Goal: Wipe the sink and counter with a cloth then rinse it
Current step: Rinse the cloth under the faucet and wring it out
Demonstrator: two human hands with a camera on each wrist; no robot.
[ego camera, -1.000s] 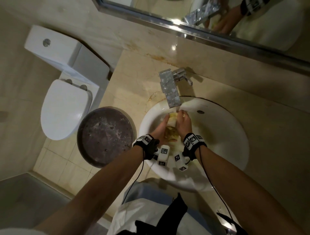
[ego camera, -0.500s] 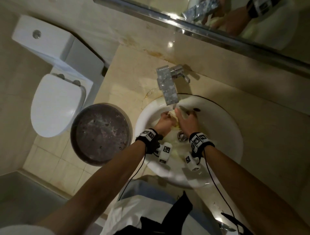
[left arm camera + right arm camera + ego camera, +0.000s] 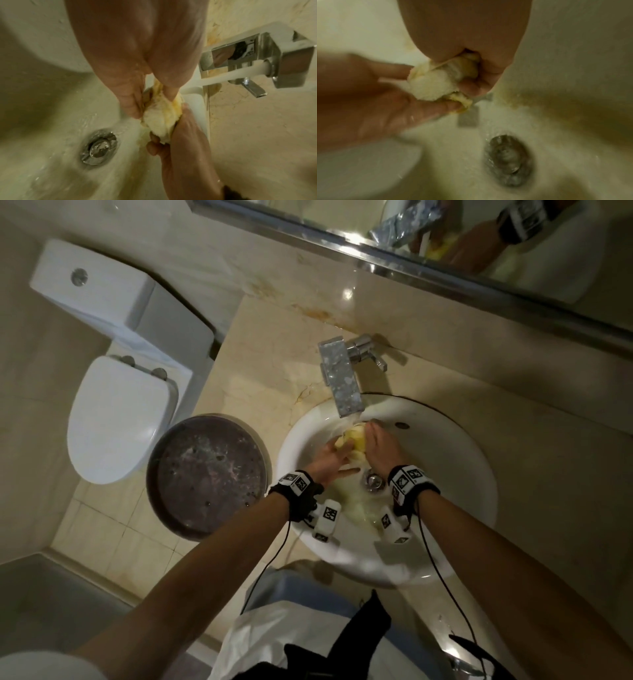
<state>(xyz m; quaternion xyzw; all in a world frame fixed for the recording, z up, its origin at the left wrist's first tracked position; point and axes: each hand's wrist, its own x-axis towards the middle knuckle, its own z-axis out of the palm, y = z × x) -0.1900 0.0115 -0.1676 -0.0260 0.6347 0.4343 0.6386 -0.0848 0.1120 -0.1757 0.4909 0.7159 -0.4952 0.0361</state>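
Observation:
A wet yellow-white cloth point(image 3: 354, 440) is bunched between both hands inside the white sink point(image 3: 462, 474), just under the chrome faucet point(image 3: 340, 381). My left hand point(image 3: 334, 455) grips the cloth point(image 3: 161, 119) from the left, thumb and fingers curled round it. My right hand point(image 3: 373, 440) grips the cloth point(image 3: 433, 85) from the right. Water point(image 3: 223, 75) streams from the faucet point(image 3: 257, 54) past the hands toward the drain point(image 3: 373, 479). The beige counter point(image 3: 274, 364) surrounds the basin and has rusty stains near the wall.
A round dark bin lid point(image 3: 209, 474) stands left of the sink, with a white toilet point(image 3: 116, 419) beyond it. A mirror point(image 3: 445, 241) runs along the wall behind the faucet. Wet basin wall lies around the drain point(image 3: 508, 161).
Both hands have kept hold of the cloth and worked it a little higher, closer under the spout. The drain, hidden by the hands a second ago, now shows.

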